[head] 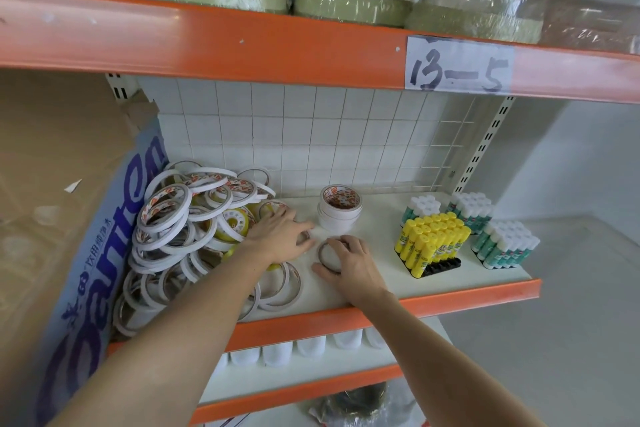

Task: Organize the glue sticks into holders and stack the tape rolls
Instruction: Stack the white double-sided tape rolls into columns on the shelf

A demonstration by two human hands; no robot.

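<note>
Right hand (349, 262) grips tape roll (327, 255); yellow glue sticks (431, 239) fill black holder (443, 267).

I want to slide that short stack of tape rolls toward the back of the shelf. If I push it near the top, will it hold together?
Probably not. The stack of tape rolls is loose rings resting on each other, so the top ones would likely slide off. The white shelf looks smooth, so a low push should move it whole. Being hollow rings, they are likely light.

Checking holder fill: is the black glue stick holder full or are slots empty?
Partly empty. Yellow glue sticks stand upright filling most of the black holder, but its front right row shows bare slots.
</note>
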